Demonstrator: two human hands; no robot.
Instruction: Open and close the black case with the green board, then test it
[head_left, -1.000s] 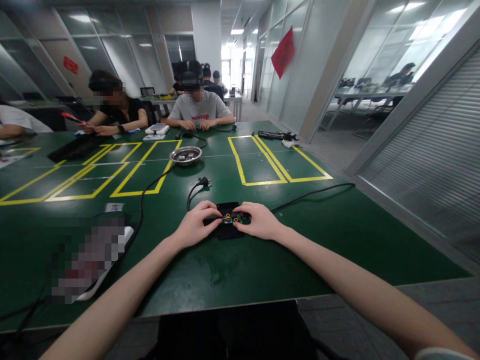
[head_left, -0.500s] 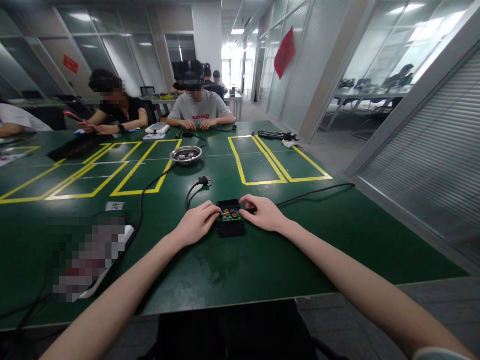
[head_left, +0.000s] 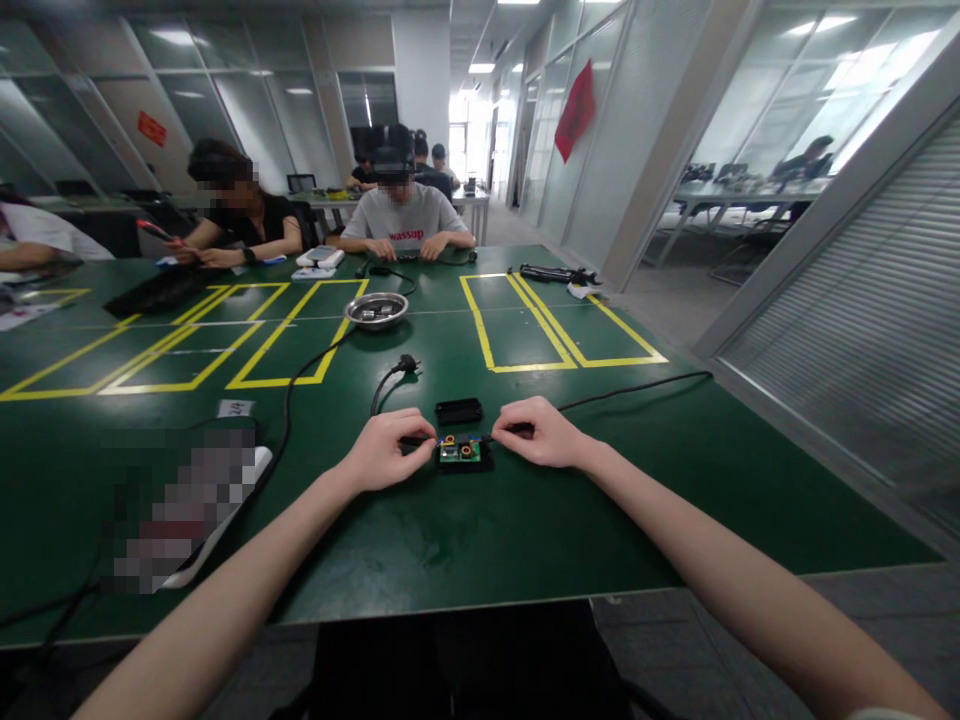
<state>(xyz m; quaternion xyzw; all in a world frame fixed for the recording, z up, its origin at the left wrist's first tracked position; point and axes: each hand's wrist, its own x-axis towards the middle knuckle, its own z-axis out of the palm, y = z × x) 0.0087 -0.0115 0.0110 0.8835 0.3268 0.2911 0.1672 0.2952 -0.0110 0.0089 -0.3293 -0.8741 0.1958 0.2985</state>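
A small green circuit board (head_left: 454,454) with copper-wound coils lies over the nearer black plastic case half (head_left: 487,465), in front of me. Whether it is fully seated there I cannot tell. Just beyond it is the other black case half (head_left: 459,411), apart from the board. At the board's left end, my left hand (head_left: 384,452) is closed in a pinch on a black power cord. My right hand (head_left: 541,432) pinches a second black cable (head_left: 637,387) at the right end. Fingers partly hide both cable ends.
A plug (head_left: 407,365) lies beyond my left hand. Farther off are a metal bowl (head_left: 376,311) with small parts, yellow tape outlines and a folded black tripod-like object (head_left: 559,273). A pixelated device (head_left: 187,515) rests at left. Co-workers sit across the green table (head_left: 600,540).
Both hands have brought the circuit board toward me, from beside the farther case half to over the nearer one. The farther half now shows uncovered.
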